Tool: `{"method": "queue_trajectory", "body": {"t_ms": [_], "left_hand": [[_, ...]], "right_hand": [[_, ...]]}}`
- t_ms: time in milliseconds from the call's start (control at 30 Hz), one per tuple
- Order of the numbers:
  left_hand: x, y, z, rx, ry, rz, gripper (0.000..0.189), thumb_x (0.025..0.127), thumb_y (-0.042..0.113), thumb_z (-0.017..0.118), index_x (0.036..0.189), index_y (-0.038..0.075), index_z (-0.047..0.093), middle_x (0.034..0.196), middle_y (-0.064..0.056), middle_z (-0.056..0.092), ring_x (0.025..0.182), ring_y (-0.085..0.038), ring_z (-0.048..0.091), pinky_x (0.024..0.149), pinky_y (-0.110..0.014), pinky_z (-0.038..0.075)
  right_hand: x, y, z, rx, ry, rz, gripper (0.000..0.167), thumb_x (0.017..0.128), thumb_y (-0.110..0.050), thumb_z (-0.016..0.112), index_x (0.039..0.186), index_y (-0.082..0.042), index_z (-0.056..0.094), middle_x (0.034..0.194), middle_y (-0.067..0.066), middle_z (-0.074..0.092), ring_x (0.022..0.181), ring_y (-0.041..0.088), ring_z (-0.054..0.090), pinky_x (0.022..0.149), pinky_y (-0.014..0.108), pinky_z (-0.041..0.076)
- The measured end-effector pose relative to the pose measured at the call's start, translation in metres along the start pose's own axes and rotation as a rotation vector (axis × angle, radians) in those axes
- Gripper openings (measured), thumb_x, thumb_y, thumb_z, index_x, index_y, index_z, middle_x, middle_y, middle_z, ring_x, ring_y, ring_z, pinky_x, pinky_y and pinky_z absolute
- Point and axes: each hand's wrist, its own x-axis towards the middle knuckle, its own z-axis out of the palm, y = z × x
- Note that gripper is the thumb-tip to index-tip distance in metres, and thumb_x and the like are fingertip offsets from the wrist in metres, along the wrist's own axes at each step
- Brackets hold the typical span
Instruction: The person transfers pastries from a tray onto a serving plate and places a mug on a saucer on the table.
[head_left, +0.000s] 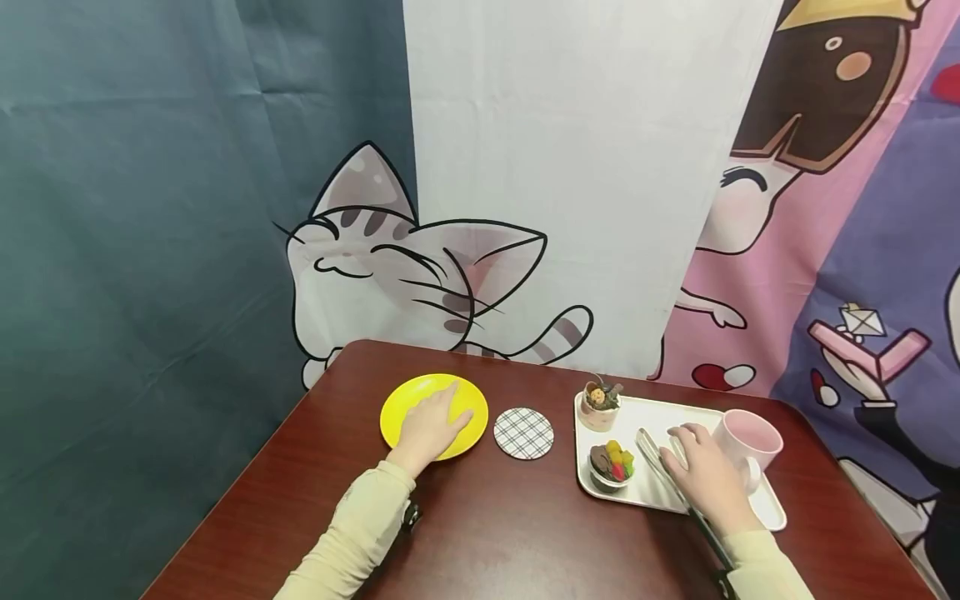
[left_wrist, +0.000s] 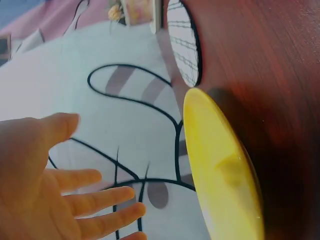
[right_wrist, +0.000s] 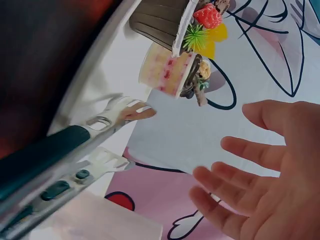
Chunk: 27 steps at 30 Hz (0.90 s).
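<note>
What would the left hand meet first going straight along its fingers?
Probably the cat backdrop: the left hand points across the yellow plate, apart from it in the left wrist view. Depth is unclear, so it might brush the plate first.

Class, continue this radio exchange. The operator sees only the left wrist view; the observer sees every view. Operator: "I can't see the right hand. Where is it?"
Observer: The right hand is over the tray.
Operator: Is it holding anything?
Observer: No, the right wrist view shows it apart from the tongs.
Operator: What is at the tray's right end?
Observer: In the head view, a pink mug stands there.
</note>
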Motion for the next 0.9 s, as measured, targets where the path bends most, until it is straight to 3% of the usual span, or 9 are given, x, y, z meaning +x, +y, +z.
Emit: {"method": "queue_trajectory", "body": {"t_ms": [100, 267, 500, 667, 900], "left_hand": [[0.000, -0.007, -0.001, -0.034, 0.035, -0.053, 0.059, 0.092, 0.039, 0.059, 0.141, 0.007, 0.049, 0.137, -0.017, 0.056, 0.123, -0.038, 0.055, 0.098, -0.056, 0.043], [0.000, -0.027, 0.001, -0.087, 0.080, -0.145, 0.060, 0.091, 0.033, 0.061, 0.141, 0.004, 0.047, 0.138, -0.022, 0.051, 0.125, -0.042, 0.048, 0.096, -0.060, 0.040], [-0.006, -0.064, 0.005, -0.169, 0.019, -0.315, 0.070, 0.091, 0.032, 0.060, 0.149, 0.005, 0.033, 0.132, -0.028, 0.039, 0.115, -0.046, 0.040, 0.088, -0.055, 0.036], [-0.012, -0.085, 0.009, -0.195, -0.026, -0.356, 0.073, 0.090, 0.031, 0.060, 0.150, 0.004, 0.028, 0.124, -0.031, 0.038, 0.104, -0.045, 0.045, 0.083, -0.053, 0.035], [-0.017, -0.092, 0.012, -0.244, -0.035, -0.384, 0.079, 0.086, 0.029, 0.064, 0.150, 0.004, 0.025, 0.125, -0.030, 0.040, 0.100, -0.045, 0.053, 0.086, -0.054, 0.030]], "right_hand": [[-0.005, 0.002, -0.002, -0.004, -0.019, 0.030, 0.034, 0.088, -0.020, 0.064, 0.113, 0.002, 0.063, 0.115, 0.028, 0.059, 0.102, 0.048, 0.060, 0.082, 0.064, 0.041], [-0.016, 0.012, -0.001, -0.032, -0.091, 0.024, 0.034, 0.084, -0.018, 0.067, 0.111, 0.002, 0.063, 0.103, 0.026, 0.064, 0.096, 0.046, 0.062, 0.081, 0.066, 0.039], [-0.034, 0.030, 0.003, -0.028, -0.150, 0.013, 0.030, 0.078, -0.016, 0.071, 0.101, 0.002, 0.064, 0.090, 0.019, 0.064, 0.082, 0.039, 0.065, 0.073, 0.055, 0.049], [-0.042, 0.038, 0.004, -0.029, -0.223, 0.063, 0.027, 0.079, -0.020, 0.073, 0.097, -0.001, 0.065, 0.086, 0.013, 0.059, 0.077, 0.032, 0.062, 0.069, 0.052, 0.049], [-0.051, 0.047, 0.015, -0.031, -0.274, 0.062, 0.027, 0.072, -0.020, 0.079, 0.085, -0.009, 0.059, 0.078, 0.004, 0.056, 0.070, 0.017, 0.051, 0.063, 0.038, 0.043]]}}
